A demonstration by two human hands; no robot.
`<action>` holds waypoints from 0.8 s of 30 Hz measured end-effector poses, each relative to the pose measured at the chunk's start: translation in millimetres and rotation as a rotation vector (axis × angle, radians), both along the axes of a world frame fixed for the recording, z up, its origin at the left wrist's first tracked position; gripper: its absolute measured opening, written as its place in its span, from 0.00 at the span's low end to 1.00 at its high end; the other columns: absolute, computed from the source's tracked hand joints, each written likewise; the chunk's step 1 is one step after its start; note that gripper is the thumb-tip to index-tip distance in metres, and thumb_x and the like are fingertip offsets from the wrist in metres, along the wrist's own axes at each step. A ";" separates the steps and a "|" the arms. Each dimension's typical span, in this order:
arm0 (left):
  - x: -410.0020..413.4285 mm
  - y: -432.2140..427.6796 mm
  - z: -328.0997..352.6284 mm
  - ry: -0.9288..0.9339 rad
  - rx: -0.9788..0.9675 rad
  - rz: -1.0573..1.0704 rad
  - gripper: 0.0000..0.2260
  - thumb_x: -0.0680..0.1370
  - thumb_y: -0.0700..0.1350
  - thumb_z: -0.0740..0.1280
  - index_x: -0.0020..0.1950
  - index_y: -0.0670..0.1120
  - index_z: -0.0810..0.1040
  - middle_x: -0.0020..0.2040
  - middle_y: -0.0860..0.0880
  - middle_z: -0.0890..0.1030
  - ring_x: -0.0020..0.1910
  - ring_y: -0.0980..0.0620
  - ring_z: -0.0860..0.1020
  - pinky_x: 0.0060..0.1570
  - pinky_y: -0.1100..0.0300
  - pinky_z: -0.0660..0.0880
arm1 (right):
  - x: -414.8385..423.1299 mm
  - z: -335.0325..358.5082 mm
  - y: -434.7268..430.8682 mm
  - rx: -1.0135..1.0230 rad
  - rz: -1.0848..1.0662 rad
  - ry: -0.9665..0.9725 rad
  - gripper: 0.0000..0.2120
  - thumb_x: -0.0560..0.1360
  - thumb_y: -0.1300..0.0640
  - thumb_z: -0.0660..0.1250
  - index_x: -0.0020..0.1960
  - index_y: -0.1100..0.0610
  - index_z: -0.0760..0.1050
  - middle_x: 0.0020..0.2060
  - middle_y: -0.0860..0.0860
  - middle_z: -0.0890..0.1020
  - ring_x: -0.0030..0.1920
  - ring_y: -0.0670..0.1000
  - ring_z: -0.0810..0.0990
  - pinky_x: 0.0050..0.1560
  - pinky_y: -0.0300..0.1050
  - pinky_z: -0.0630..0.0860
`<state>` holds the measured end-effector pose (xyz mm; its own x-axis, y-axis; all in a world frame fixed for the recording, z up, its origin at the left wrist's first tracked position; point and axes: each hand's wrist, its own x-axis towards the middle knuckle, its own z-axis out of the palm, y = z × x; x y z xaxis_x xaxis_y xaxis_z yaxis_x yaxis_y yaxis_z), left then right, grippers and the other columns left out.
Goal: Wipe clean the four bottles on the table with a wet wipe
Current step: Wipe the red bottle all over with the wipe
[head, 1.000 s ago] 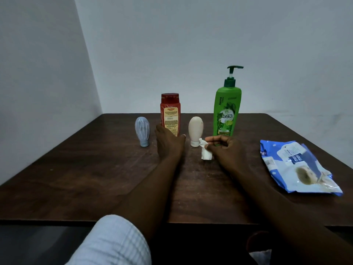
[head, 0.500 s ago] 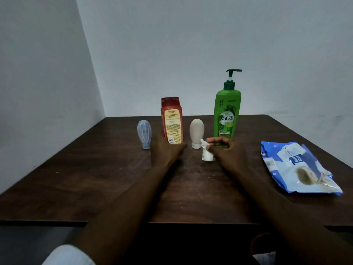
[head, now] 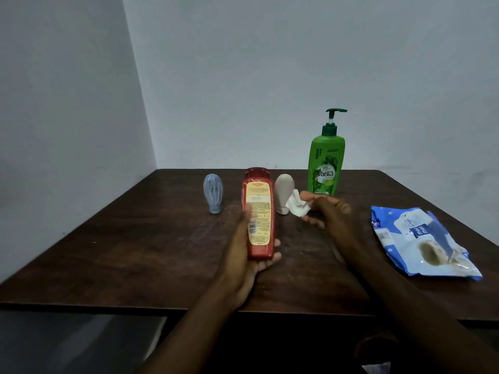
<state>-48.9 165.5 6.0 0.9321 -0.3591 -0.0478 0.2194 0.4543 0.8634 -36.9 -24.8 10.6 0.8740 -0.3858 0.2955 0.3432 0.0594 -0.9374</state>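
My left hand [head: 244,261] grips the red bottle [head: 258,211] with a yellow label, lifted off the table and tilted toward me. To its right, my right hand [head: 328,213] pinches a crumpled white wet wipe [head: 297,203], held close to the red bottle without touching it. A small blue bottle [head: 213,192] stands cap-down at the left. Just behind the wipe stands a beige bottle [head: 283,191], also cap-down. The tall green pump bottle [head: 326,164] stands at the back right.
A blue and white wet-wipe pack [head: 421,242] lies flat at the table's right side. The dark wooden table [head: 135,252] fills a corner between two pale walls; its front edge runs under my forearms.
My left hand has closed on the red bottle, lifted it from the row and drawn it toward me. My right hand has risen slightly with the wipe.
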 end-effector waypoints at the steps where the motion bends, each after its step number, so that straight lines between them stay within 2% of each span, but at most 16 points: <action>1: 1.2 1.9 -1.3 0.025 -0.047 -0.006 0.23 0.76 0.66 0.60 0.62 0.54 0.77 0.57 0.42 0.82 0.46 0.47 0.81 0.41 0.53 0.80 | -4.2 4.5 3.6 -0.039 0.003 -0.021 0.06 0.77 0.63 0.69 0.50 0.58 0.84 0.48 0.50 0.87 0.49 0.51 0.86 0.48 0.45 0.82; 3: 3.9 4.4 -4.1 0.075 -0.108 -0.005 0.27 0.78 0.68 0.55 0.64 0.51 0.78 0.56 0.41 0.83 0.43 0.47 0.82 0.38 0.54 0.80 | -10.5 16.0 11.7 -0.182 -0.023 -0.052 0.06 0.74 0.62 0.73 0.50 0.57 0.85 0.46 0.49 0.88 0.45 0.46 0.86 0.43 0.39 0.81; 5: 5.0 5.3 -5.4 0.094 -0.134 -0.011 0.29 0.78 0.69 0.54 0.65 0.50 0.78 0.56 0.40 0.83 0.41 0.46 0.83 0.36 0.54 0.79 | -11.3 29.6 18.9 -0.307 -0.040 -0.092 0.08 0.72 0.63 0.75 0.51 0.58 0.85 0.45 0.49 0.87 0.44 0.44 0.86 0.42 0.37 0.82; 7: 5.5 5.5 -6.1 0.099 -0.134 -0.011 0.28 0.79 0.68 0.53 0.65 0.50 0.78 0.57 0.40 0.84 0.41 0.46 0.83 0.36 0.55 0.79 | -8.0 42.7 24.6 -0.422 -0.069 -0.145 0.10 0.71 0.63 0.76 0.52 0.56 0.85 0.46 0.47 0.87 0.46 0.43 0.85 0.45 0.38 0.82; 11: 5.7 7.8 -4.7 0.143 -0.147 -0.036 0.24 0.82 0.62 0.53 0.67 0.49 0.76 0.59 0.40 0.83 0.43 0.45 0.82 0.36 0.54 0.78 | 0.1 54.1 32.9 -0.628 -0.161 -0.226 0.09 0.72 0.57 0.76 0.52 0.51 0.85 0.49 0.44 0.85 0.49 0.40 0.82 0.48 0.33 0.79; 15: 6.4 8.7 -4.8 0.156 -0.163 -0.079 0.21 0.83 0.59 0.55 0.65 0.48 0.78 0.56 0.41 0.85 0.43 0.46 0.82 0.37 0.54 0.78 | 2.2 53.0 40.0 -0.721 -0.249 -0.310 0.08 0.73 0.58 0.75 0.52 0.54 0.86 0.48 0.47 0.84 0.48 0.41 0.82 0.45 0.32 0.79; 20: 7.0 9.6 -7.5 0.171 -0.214 -0.089 0.21 0.83 0.59 0.56 0.62 0.46 0.79 0.46 0.43 0.86 0.40 0.47 0.81 0.36 0.55 0.78 | -7.9 41.4 48.3 -0.849 -0.236 -0.347 0.08 0.74 0.60 0.75 0.53 0.57 0.85 0.49 0.50 0.83 0.50 0.42 0.82 0.47 0.28 0.77; 24: 8.5 8.4 -9.1 0.183 -0.255 -0.056 0.21 0.83 0.58 0.56 0.64 0.46 0.78 0.50 0.42 0.84 0.43 0.47 0.81 0.39 0.53 0.77 | -26.0 19.2 53.8 -0.923 -0.168 -0.344 0.07 0.74 0.61 0.74 0.52 0.57 0.85 0.51 0.49 0.83 0.52 0.41 0.82 0.50 0.30 0.78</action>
<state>-40.4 173.8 -3.1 0.8947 -0.4317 -0.1150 0.3916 0.6340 0.6669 -62.9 29.1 29.8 0.6397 0.0116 0.7685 0.5416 -0.7163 -0.4400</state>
